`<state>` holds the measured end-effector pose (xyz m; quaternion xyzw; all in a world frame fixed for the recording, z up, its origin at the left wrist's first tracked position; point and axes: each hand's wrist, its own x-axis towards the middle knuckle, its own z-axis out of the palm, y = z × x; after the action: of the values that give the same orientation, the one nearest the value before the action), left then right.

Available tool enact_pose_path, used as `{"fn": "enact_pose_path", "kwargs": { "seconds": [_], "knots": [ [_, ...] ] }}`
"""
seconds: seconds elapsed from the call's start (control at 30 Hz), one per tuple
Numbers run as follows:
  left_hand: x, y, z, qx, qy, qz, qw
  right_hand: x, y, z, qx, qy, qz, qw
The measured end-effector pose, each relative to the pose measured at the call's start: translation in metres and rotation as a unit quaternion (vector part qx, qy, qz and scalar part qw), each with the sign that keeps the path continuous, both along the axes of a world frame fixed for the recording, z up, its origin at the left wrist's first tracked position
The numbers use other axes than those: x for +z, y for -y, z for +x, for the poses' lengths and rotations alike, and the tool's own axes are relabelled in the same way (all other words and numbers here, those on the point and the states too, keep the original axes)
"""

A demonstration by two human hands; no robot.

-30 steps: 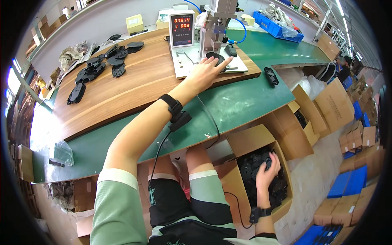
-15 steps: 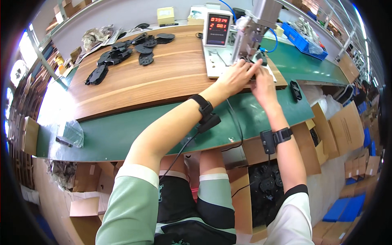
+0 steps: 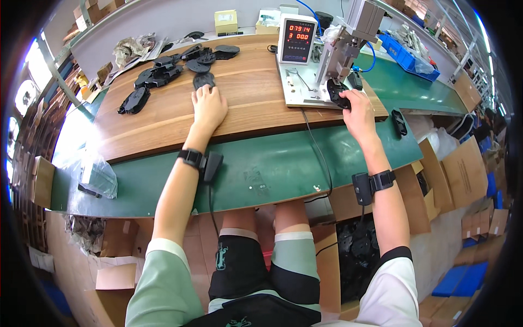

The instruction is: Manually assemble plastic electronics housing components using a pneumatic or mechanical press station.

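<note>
The right hand (image 3: 359, 113) had its fingers clamped on a black part (image 3: 335, 92) under the press (image 3: 342, 52) — likely to steady it — while the left hand (image 3: 209, 111) met a disc (image 3: 204, 80) beyond its fingertips, whether gripping I couldn't tell.

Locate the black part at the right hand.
In the head view, the black part sits right of centre, on the white base below the press, the right hand at its near right edge.

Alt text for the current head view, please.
The right hand touches a black part at a small press; the left hand is at another black piece on a wooden board. More black pieces lie nearby.
</note>
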<state>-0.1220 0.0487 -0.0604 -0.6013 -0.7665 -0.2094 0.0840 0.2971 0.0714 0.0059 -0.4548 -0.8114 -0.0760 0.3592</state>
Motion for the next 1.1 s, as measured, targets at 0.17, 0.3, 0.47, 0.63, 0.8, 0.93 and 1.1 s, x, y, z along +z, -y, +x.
{"fn": "enact_pose_path", "kwargs": {
  "seconds": [0.17, 0.3, 0.47, 0.63, 0.8, 0.93, 1.1],
  "knots": [
    [0.01, 0.032, 0.031, -0.153, -0.04, 0.204, 0.966, 0.006, 0.003, 0.009, -0.029, 0.01, -0.002, 1.0],
    [0.006, 0.032, 0.014, -0.217, 0.037, 0.103, 0.97, -0.002, -0.004, 0.001, -0.004, 0.004, 0.043, 0.999],
    [0.02, 0.044, 0.035, -0.192, 0.025, 0.114, 0.974, 0.0, -0.001, 0.0, -0.011, 0.01, 0.021, 1.0],
    [0.006, 0.038, 0.036, -0.093, -0.082, 0.084, 0.989, 0.001, 0.001, 0.0, -0.014, 0.006, 0.025, 1.0],
    [0.032, 0.052, 0.047, -0.083, -0.007, -0.027, 0.996, 0.001, 0.001, 0.005, -0.017, 0.009, 0.033, 0.999],
    [0.016, 0.044, 0.033, -0.14, -0.001, 0.036, 0.989, 0.003, 0.0, -0.003, -0.011, 0.005, 0.008, 1.0],
    [0.026, 0.044, 0.055, -0.201, 0.008, 0.077, 0.977, 0.012, -0.008, 0.021, 0.004, -0.046, -0.044, 0.998]
  ]
}}
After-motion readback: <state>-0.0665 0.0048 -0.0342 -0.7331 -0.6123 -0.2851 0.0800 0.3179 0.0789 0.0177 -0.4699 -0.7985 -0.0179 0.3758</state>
